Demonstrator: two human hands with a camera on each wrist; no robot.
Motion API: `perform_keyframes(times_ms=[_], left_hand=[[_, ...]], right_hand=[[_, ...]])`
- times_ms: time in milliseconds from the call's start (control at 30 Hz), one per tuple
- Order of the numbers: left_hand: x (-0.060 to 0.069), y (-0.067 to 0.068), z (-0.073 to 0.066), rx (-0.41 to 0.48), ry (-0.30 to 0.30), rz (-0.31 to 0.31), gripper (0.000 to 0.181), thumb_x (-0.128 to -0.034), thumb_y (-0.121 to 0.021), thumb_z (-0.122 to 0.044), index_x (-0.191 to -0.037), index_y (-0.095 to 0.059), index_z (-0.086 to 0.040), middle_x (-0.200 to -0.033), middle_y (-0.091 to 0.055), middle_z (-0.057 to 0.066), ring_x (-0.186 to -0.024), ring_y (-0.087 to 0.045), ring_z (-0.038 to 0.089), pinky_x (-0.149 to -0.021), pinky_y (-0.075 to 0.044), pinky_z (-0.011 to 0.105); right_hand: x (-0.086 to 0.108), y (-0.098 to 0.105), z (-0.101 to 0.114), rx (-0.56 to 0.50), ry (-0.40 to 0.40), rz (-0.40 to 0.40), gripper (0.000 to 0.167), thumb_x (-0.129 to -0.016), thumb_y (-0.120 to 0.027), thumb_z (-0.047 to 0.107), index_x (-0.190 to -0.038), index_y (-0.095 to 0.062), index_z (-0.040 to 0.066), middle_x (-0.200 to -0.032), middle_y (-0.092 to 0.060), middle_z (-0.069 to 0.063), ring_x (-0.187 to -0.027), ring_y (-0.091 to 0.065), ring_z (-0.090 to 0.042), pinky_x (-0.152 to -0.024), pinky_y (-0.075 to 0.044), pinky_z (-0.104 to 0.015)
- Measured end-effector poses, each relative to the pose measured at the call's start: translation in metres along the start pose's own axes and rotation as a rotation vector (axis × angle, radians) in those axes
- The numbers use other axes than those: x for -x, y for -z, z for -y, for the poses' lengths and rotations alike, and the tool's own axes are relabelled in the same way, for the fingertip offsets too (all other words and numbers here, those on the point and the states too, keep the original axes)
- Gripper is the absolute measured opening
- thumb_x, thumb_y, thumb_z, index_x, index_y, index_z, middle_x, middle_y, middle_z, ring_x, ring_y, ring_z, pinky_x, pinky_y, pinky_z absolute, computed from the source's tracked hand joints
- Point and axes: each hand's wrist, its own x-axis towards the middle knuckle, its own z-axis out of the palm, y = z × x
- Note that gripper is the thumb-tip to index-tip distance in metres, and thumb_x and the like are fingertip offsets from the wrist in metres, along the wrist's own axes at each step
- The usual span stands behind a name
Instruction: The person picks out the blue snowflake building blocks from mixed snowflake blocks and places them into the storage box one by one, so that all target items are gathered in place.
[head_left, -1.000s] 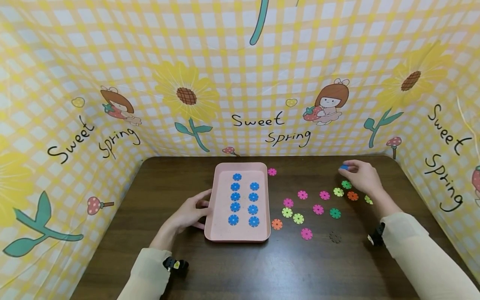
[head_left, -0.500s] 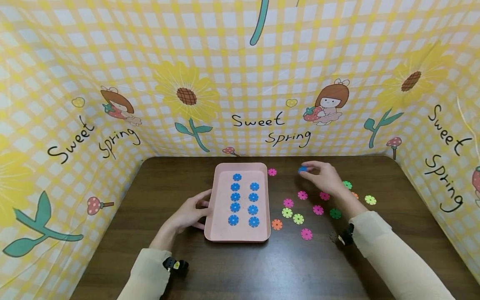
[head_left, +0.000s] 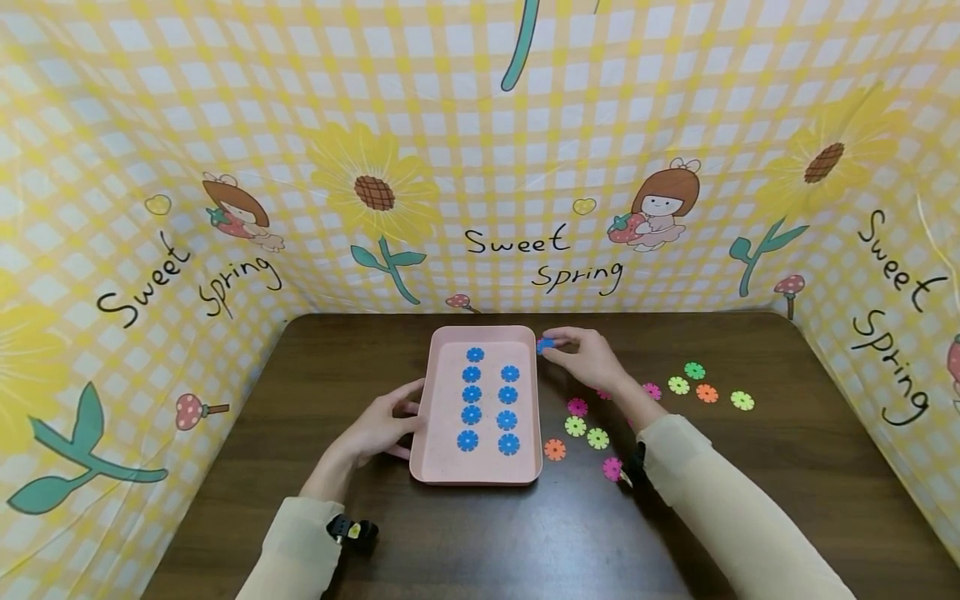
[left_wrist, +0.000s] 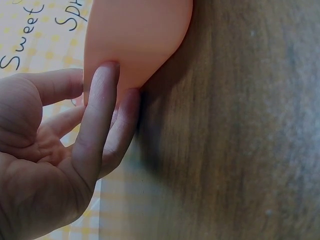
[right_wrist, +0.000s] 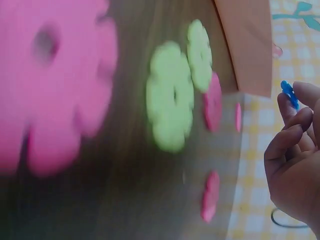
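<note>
My right hand [head_left: 588, 358] pinches a blue flower-shaped plastic disc [head_left: 545, 344] between thumb and fingertips, just off the tray's upper right edge. In the right wrist view the same blue disc [right_wrist: 289, 94] stands edge-on at the fingertips. The pink tray [head_left: 480, 468] holds two columns of blue discs, the left one longer. At its left side, my left hand [head_left: 381, 423] holds the rim and wall. Fingers [left_wrist: 102, 95] lie against the tray's outer wall [left_wrist: 140, 30] in the left wrist view.
Right of the tray, loose discs lie on the dark wooden table [head_left: 465, 542]: pink [head_left: 577, 407], yellow-green [head_left: 597, 438], orange [head_left: 555, 450] and green [head_left: 694, 371]. The right forearm covers some of them. A checked cloth [head_left: 480, 167] hangs behind the table.
My right hand has carried the blue disc leftward from the far right to beside the tray. The left hand and the tray have stayed in place.
</note>
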Motion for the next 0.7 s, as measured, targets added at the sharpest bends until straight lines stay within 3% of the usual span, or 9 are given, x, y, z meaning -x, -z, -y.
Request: perform_keyframes(times_ms=[167, 267, 433, 700], left_hand=[[0.001, 0.0, 0.001, 0.003, -0.006, 0.001, 0.068, -0.1018, -0.064, -0.007, -0.163, -0.036, -0.019, -0.134, -0.053, 0.025, -0.097, -0.069, 0.03, -0.065, -0.064, 0.048], [0.0, 0.0, 0.001, 0.005, -0.002, 0.0, 0.068, -0.1017, -0.064, -0.007, -0.162, -0.037, -0.02, -0.134, -0.053, 0.024, -0.098, -0.069, 0.03, -0.065, -0.064, 0.048], [-0.001, 0.0, 0.0, 0.002, -0.001, 0.003, 0.067, -0.1023, -0.063, -0.007, -0.163, -0.036, -0.02, -0.134, -0.053, 0.025, -0.099, -0.069, 0.031, -0.065, -0.064, 0.047], [0.0, 0.0, -0.001, 0.008, 0.0, 0.004, 0.068, -0.1026, -0.062, -0.007, -0.163, -0.035, -0.021, -0.134, -0.054, 0.024, -0.1, -0.069, 0.029, -0.065, -0.064, 0.047]], right_hand=[[-0.009, -0.019, 0.002, -0.01, 0.047, -0.003, 0.034, -0.097, -0.077, 0.025, -0.127, -0.074, 0.009, -0.113, -0.075, -0.005, -0.106, -0.067, -0.024, -0.085, -0.057, -0.041], [-0.014, -0.028, 0.005, 0.0, 0.064, -0.004, 0.037, -0.096, -0.078, 0.026, -0.128, -0.074, 0.008, -0.114, -0.075, -0.008, -0.106, -0.068, -0.025, -0.088, -0.058, -0.045], [-0.021, -0.039, 0.007, 0.046, 0.042, 0.011, 0.043, -0.095, -0.079, 0.029, -0.132, -0.072, 0.009, -0.117, -0.075, -0.007, -0.114, -0.067, -0.024, -0.1, -0.053, -0.049], [-0.03, -0.051, 0.013, 0.164, 0.025, 0.04, 0.041, -0.095, -0.078, 0.03, -0.131, -0.072, 0.011, -0.113, -0.076, -0.005, -0.107, -0.069, -0.024, -0.095, -0.055, -0.047]])
